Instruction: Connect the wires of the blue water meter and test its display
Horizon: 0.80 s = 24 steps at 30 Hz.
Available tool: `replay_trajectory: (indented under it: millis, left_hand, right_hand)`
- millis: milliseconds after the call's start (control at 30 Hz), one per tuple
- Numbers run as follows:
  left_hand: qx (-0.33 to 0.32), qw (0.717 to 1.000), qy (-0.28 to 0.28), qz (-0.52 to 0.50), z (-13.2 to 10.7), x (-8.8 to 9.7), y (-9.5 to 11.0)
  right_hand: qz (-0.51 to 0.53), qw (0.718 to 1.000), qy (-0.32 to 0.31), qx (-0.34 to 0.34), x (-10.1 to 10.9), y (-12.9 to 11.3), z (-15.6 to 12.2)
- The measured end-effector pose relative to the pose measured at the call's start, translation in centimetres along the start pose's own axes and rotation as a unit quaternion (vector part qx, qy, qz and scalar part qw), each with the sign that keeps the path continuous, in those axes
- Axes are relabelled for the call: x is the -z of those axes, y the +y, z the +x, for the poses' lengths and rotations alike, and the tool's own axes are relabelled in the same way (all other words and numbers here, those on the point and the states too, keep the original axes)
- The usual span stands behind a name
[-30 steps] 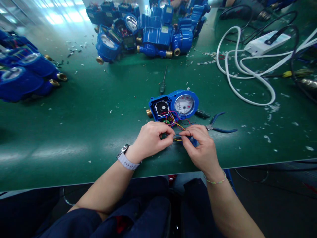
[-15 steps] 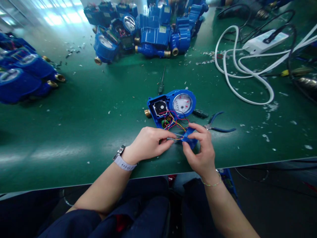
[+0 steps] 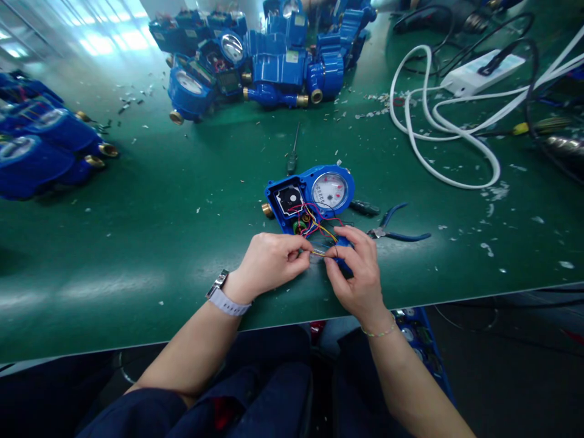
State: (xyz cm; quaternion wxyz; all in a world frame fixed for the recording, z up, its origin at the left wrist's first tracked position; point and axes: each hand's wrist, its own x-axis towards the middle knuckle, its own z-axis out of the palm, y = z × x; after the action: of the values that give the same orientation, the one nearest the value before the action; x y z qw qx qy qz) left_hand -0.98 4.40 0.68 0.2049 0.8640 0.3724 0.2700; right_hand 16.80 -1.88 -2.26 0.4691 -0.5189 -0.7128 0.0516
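An opened blue water meter (image 3: pixel 310 196) with a round dial lies on the green table (image 3: pixel 182 231), coloured wires (image 3: pixel 319 225) spilling from its front. My left hand (image 3: pixel 269 263) pinches the thin wire ends just below the meter. My right hand (image 3: pixel 353 274) is closed round a small blue part (image 3: pixel 343 249) joined to those wires, its fingertips meeting the left hand's pinch.
Blue-handled pliers (image 3: pixel 395 228) and a dark tool (image 3: pixel 364 208) lie right of the meter, a thin screwdriver (image 3: pixel 292 152) behind it. Several blue meters are heaped at the back (image 3: pixel 264 61) and the left (image 3: pixel 41 146). White cables (image 3: pixel 438 134) and a power strip (image 3: pixel 479 72) lie right.
My right hand lifted and turned the blue part half a second ago, then lowered it again. Both hands stay pinched together at the wires. The view has shifted slightly.
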Motion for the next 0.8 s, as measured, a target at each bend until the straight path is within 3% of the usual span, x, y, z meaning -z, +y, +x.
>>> replay_trajectory:
  millis: [333, 567, 800]
  left_hand:
    - [0.021, 0.999, -0.030, -0.032, 0.1, 0.2, -0.2]
    - [-0.005, 0.999, -0.014, -0.042, -0.1, -0.9, 0.4]
    - [-0.024, 0.999, 0.000, -0.048, -0.1, -0.8, 0.8]
  right_hand:
    - [0.011, 1.000, 0.011, -0.011, -0.1, 0.0, 0.1]
    - [0.014, 1.000, 0.013, -0.006, -0.3, -0.1, 0.1]
    - [0.018, 1.000, 0.006, -0.006, -0.5, -0.2, 0.2]
